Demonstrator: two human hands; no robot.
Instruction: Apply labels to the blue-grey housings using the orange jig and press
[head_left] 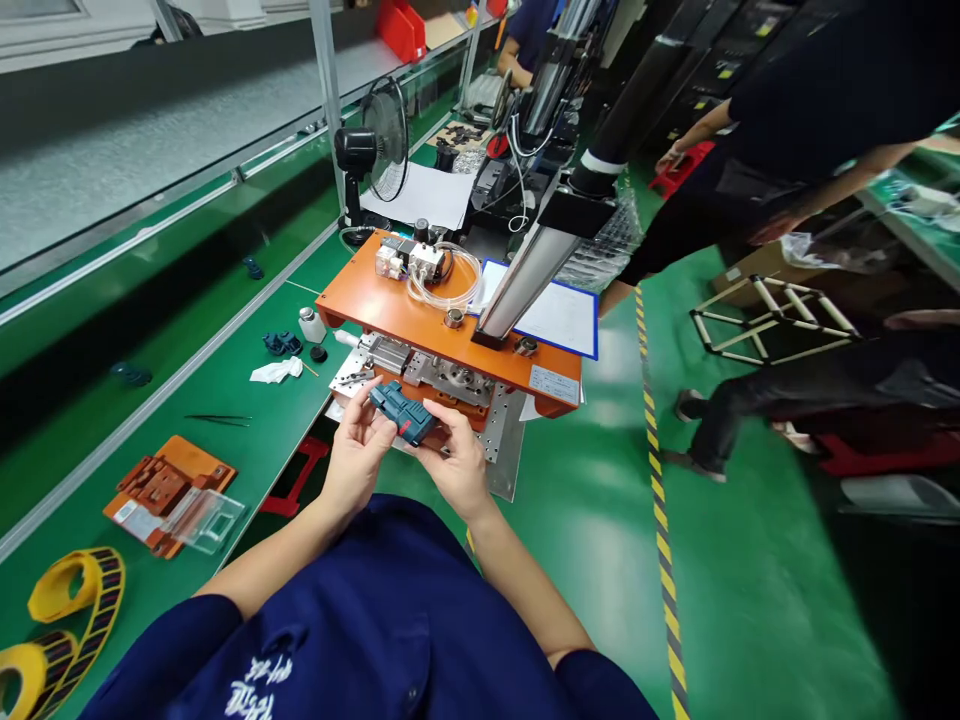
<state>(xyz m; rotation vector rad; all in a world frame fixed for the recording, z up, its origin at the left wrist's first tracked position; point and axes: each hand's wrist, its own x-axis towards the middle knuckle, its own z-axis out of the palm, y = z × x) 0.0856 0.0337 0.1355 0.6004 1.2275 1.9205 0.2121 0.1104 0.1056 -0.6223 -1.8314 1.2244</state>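
Between my two hands is a dark blue-grey plastic housing with a small red mark, held up in front of my body. My left hand grips its left end with thumb and fingers. At the right end my right hand is closed on the same piece. Just beyond my hands stands an orange press fixture with metal slides under its top plate. Most of the housing's underside is hidden by my fingers.
On the green bench lie tweezers, a white cloth, a small white bottle, an orange jig and yellow reels. A fan stands behind. Other people are at the right, beyond a striped floor line.
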